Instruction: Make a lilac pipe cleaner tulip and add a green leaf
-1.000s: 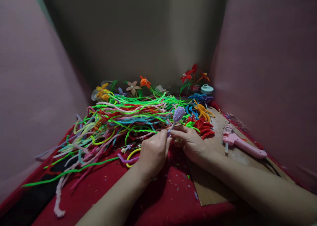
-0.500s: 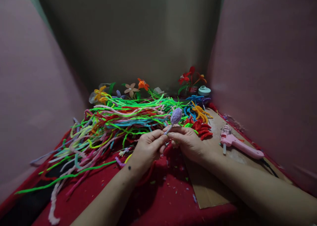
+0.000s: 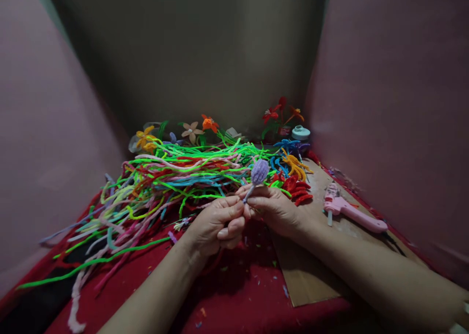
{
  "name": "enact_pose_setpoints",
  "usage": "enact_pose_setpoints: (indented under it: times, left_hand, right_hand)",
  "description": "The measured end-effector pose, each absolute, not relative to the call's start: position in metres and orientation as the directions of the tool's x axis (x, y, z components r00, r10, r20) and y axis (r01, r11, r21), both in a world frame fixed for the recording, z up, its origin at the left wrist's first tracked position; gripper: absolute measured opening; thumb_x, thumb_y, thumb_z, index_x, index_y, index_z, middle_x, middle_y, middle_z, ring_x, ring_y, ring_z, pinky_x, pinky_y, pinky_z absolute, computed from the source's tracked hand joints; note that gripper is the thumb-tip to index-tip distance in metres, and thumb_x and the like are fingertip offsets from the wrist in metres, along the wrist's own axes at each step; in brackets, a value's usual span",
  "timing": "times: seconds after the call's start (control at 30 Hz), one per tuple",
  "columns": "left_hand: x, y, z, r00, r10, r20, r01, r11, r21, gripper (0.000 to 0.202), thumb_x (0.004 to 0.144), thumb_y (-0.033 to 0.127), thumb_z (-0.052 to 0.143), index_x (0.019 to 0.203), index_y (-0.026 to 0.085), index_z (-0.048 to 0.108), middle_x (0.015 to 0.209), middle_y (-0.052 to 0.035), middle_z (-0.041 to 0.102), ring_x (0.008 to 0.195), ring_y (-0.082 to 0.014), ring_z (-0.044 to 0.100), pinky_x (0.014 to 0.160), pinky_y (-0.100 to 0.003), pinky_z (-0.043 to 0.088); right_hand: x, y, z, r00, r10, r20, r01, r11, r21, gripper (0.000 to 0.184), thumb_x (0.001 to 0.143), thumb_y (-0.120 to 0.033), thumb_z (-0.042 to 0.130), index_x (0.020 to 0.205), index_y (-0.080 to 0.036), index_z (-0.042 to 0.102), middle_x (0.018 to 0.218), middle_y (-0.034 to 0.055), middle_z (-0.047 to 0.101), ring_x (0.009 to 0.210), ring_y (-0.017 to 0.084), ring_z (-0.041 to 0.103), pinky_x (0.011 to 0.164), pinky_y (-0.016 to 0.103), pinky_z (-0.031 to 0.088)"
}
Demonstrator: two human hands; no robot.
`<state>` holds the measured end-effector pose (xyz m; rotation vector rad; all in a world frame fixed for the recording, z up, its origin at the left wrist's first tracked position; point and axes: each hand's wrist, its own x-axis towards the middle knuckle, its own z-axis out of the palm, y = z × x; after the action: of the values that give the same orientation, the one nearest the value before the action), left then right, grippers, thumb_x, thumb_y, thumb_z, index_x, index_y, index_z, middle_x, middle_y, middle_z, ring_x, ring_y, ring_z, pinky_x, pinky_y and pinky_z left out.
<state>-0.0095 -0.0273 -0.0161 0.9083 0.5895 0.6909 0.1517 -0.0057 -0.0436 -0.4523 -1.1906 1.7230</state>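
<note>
A small lilac pipe-cleaner bud (image 3: 259, 172) on a thin stem stands up between my two hands at the middle of the view. My left hand (image 3: 216, 224) is curled, its thumb and fingertips pinched on the lower stem, palm turned towards me. My right hand (image 3: 276, 208) pinches the stem just under the bud from the right. A red pipe cleaner runs down from under my left hand towards the red cloth (image 3: 242, 295). Behind both hands lies a big heap of loose pipe cleaners (image 3: 172, 177) in green, pink, red, blue and yellow.
A pink glue gun (image 3: 351, 213) lies on a cardboard sheet (image 3: 304, 275) at the right. Red petals (image 3: 298, 187), orange and blue pieces lie beyond my right hand. Finished pipe-cleaner flowers (image 3: 205, 125) and a small teal pot (image 3: 301, 132) line the back wall. Pink walls close both sides.
My left hand has rolled over, palm turning towards me, while staying pinched on the stem. Both hands and the lilac bud have risen slightly. The yellow loop beneath my left hand is no longer seen.
</note>
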Motion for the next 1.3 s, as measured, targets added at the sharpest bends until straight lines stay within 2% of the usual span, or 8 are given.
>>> enact_pose_setpoints:
  times: [0.27,0.43,0.5,0.6,0.67,0.77,1.07,1.3]
  left_hand:
    - [-0.010,-0.024,-0.019,0.649,0.747,-0.145,-0.221,0.367,0.904,0.020,0.087,0.031,0.049,0.077,0.015,0.057,0.040,0.0100,0.035,0.030,-0.0011,0.013,0.030,-0.012,0.016]
    - [-0.002,-0.027,-0.018,0.384,0.923,-0.015,0.096,-0.023,0.995,0.022,0.086,0.037,0.049,0.083,0.016,0.057,0.056,0.0046,0.049,0.040,-0.0048,0.036,0.039,-0.017,0.029]
    - [0.001,-0.029,-0.022,0.283,0.946,0.157,0.347,-0.254,0.903,0.018,0.084,0.033,0.052,0.085,0.016,0.059,0.065,0.0013,0.056,0.053,-0.0090,0.049,0.051,-0.020,0.037]
    - [0.003,-0.030,-0.030,0.265,0.874,0.406,0.655,-0.473,0.589,0.016,0.085,0.029,0.051,0.085,0.015,0.059,0.071,-0.0028,0.061,0.065,-0.0143,0.055,0.061,-0.025,0.038]
    - [0.002,-0.029,-0.034,0.308,0.817,0.487,0.739,-0.528,0.419,0.019,0.088,0.027,0.045,0.084,0.015,0.059,0.068,-0.0033,0.060,0.061,-0.0147,0.055,0.060,-0.026,0.037]
    - [0.000,-0.028,-0.036,0.357,0.759,0.545,0.736,-0.587,0.336,0.022,0.090,0.022,0.040,0.082,0.015,0.059,0.065,-0.0019,0.058,0.058,-0.0127,0.053,0.058,-0.024,0.035]
    - [-0.002,-0.033,-0.026,0.282,0.844,0.456,0.552,-0.532,0.642,0.020,0.087,0.020,0.045,0.071,0.016,0.057,0.059,0.0036,0.046,0.054,-0.0074,0.042,0.055,-0.018,0.033]
    - [0.000,-0.033,-0.011,0.305,0.948,0.094,0.173,-0.152,0.973,0.024,0.083,0.030,0.052,0.066,0.014,0.056,0.051,0.0058,0.038,0.047,-0.0055,0.030,0.045,-0.018,0.024]
  right_hand:
    - [0.151,-0.006,-0.046,-0.425,0.882,0.203,-0.472,-0.025,-0.882,0.009,0.075,-0.020,0.065,0.082,-0.017,0.069,0.061,-0.0017,0.061,0.051,0.007,0.045,0.053,0.022,0.033]
    - [0.151,-0.005,-0.046,-0.294,0.946,0.137,-0.461,-0.015,-0.888,0.012,0.071,-0.022,0.069,0.082,-0.017,0.069,0.072,-0.0009,0.063,0.059,0.009,0.051,0.054,0.021,0.036]
    - [0.151,-0.004,-0.046,-0.250,0.961,0.120,-0.458,-0.008,-0.889,0.013,0.069,-0.022,0.071,0.081,-0.017,0.070,0.076,0.0002,0.065,0.062,0.010,0.053,0.055,0.022,0.036]
    - [0.150,-0.004,-0.047,-0.233,0.966,0.115,-0.453,-0.003,-0.892,0.015,0.069,-0.023,0.071,0.082,-0.017,0.070,0.075,-0.0001,0.065,0.062,0.010,0.052,0.056,0.022,0.036]
    - [0.150,-0.006,-0.046,-0.232,0.966,0.119,-0.428,0.008,-0.904,0.014,0.069,-0.023,0.071,0.083,-0.017,0.070,0.074,-0.0005,0.064,0.061,0.009,0.050,0.054,0.022,0.034]
    - [0.150,-0.008,-0.043,-0.230,0.965,0.129,-0.378,0.034,-0.925,0.012,0.070,-0.022,0.070,0.080,-0.016,0.071,0.072,-0.0008,0.063,0.058,0.008,0.047,0.051,0.021,0.031]
    - [0.149,-0.010,-0.043,-0.246,0.957,0.152,-0.428,0.033,-0.903,0.011,0.067,-0.022,0.074,0.078,-0.020,0.073,0.075,-0.0010,0.066,0.059,0.008,0.048,0.053,0.022,0.034]
    - [0.152,-0.007,-0.047,-0.287,0.946,0.150,-0.441,0.009,-0.897,0.015,0.069,-0.025,0.074,0.084,-0.021,0.072,0.070,-0.0018,0.061,0.052,0.006,0.041,0.048,0.021,0.030]
